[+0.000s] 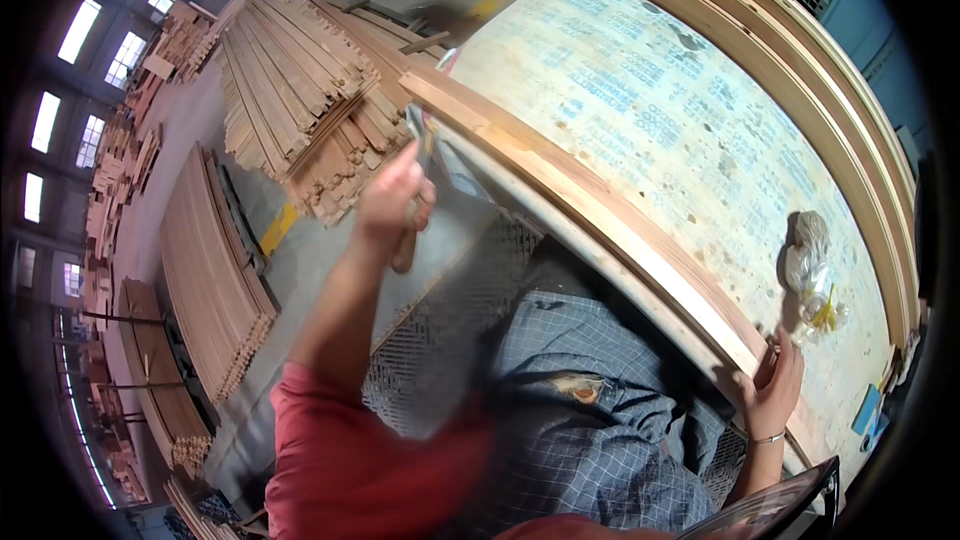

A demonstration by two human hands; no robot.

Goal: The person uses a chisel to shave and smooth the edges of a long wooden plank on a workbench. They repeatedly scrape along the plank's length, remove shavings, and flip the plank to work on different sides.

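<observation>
A long wooden board [600, 210] lies along the near edge of the worktable. My left hand [395, 195], raised by the board's far left end, is closed around a flat-bladed scraper [404, 252]. Its brown wooden handle sticks out below my fist, and its metal blade, smeared by motion, points up toward the board end. My right hand [775, 385] straddles the board nearer to me, thumb on the near side and fingers over the far side, gripping it. Beside those fingers a clear plastic bag [812, 265] with something yellow at its end rests on the table.
The worktable [640, 70] has a stained, printed pale top. Long timber strips [800, 70] line its far side. A blue item [867, 408] lies at its right edge. Stacked wooden slats [290, 70] and long boards [205, 280] stand on the floor to the left.
</observation>
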